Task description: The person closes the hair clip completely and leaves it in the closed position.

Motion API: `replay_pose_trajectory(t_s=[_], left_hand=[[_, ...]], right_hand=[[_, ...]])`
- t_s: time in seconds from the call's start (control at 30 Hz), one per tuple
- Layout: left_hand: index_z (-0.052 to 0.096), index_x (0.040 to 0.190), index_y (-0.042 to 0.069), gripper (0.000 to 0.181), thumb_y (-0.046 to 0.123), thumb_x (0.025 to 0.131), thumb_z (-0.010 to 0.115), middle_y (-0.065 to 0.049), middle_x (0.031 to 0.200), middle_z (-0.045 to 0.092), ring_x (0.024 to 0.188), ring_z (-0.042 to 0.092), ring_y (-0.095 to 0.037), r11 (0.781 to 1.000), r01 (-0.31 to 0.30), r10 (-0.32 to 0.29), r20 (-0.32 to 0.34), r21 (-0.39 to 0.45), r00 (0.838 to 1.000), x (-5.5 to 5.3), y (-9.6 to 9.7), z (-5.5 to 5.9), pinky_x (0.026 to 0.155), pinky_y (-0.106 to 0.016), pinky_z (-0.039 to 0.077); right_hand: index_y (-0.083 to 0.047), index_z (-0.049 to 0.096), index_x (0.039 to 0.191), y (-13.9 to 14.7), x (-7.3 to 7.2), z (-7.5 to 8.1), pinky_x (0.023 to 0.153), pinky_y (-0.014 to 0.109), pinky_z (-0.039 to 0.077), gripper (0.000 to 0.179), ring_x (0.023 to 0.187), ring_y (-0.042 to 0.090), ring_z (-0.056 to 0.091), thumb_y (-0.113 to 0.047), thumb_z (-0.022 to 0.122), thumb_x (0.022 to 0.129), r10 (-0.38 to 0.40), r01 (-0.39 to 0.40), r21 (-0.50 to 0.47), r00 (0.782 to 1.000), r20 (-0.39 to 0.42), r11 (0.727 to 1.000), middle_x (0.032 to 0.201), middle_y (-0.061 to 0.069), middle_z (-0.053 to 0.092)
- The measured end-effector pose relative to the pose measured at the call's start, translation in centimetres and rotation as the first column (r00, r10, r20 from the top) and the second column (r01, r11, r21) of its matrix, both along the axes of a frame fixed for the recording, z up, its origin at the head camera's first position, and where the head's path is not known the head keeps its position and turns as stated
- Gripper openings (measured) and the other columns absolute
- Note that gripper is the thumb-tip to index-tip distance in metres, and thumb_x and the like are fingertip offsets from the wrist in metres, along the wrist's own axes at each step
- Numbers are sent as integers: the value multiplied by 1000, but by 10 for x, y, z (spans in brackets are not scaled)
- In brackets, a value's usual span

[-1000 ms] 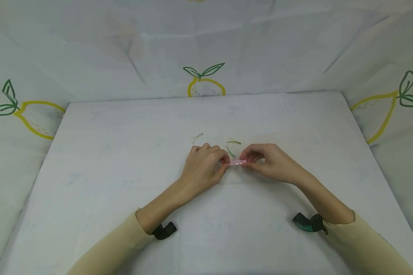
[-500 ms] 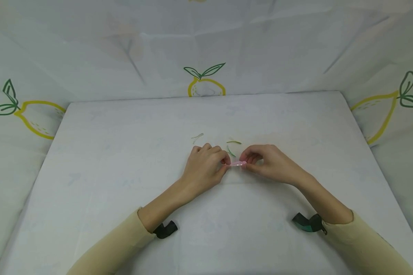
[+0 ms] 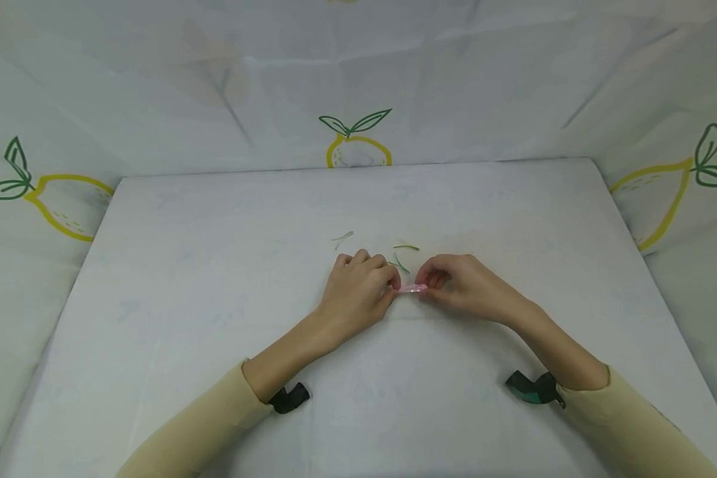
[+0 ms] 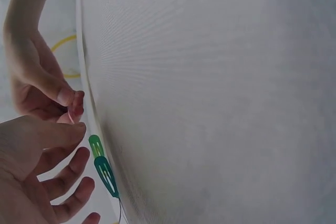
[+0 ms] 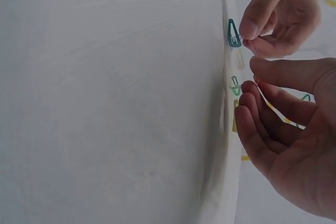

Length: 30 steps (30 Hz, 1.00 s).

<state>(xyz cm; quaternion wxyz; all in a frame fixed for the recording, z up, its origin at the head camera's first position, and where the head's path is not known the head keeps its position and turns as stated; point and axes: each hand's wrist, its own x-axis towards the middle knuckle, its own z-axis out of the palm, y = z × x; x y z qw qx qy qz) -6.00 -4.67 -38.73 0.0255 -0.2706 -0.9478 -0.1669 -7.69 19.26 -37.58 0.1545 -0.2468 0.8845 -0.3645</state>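
A small pink hair clip (image 3: 412,289) is stretched sideways between both hands in the head view. The left hand (image 3: 358,285) pinches its left end between thumb and forefinger, covering that end. At the other end, the right hand (image 3: 463,285) pinches it with thumb and fingertips. Just beyond the fingers lies a green snap clip (image 3: 401,267), its parts splayed apart. In the left wrist view a light green clip (image 4: 95,146) and a teal clip (image 4: 106,177) show past the left fingers. The right wrist view catches a sliver of the pink clip between the two thumbs.
A yellow-green clip (image 3: 406,247) lies behind the green one, and a pale clip (image 3: 343,239) sits farther left. All rest on a white-covered table (image 3: 215,232). White cloth printed with lemons (image 3: 358,153) hangs around its back and sides.
Both hands have shifted very slightly toward the body, carrying the pink hair clip with them. Their pinch on it stays the same, and the clips on the table have not moved.
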Motion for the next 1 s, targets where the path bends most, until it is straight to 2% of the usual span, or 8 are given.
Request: replay_pose_trajectory(t_s=[0.37,0.63,1.0], left_hand=[[79,96,27,4,26,95,83,6,102,75,98,63,-20,998,9,-8,10,-54,1000,0,2,0,93,-44,49],[79,95,26,5,28,95,84,7,105,74,101,62,-20,996,6,-8,-15,-87,1000,1,4,-1,97,-44,50],[79,93,27,5,25,96,82,5,101,72,98,62,-19,993,14,-18,-38,-115,999,1,5,-2,91,-42,50]], right_hand=[[-11,77,99,-4,1,-2,79,27,57,11,83,9,67,-4,81,92,2,-3,44,1000,11,999,90,-4,75],[-11,77,99,-7,2,-3,79,28,56,11,83,8,66,-5,82,92,-1,1,56,1000,8,998,89,-3,75],[-12,77,99,-9,1,-5,80,28,56,12,84,9,66,-4,82,91,-1,1,75,1000,0,997,91,-3,75]])
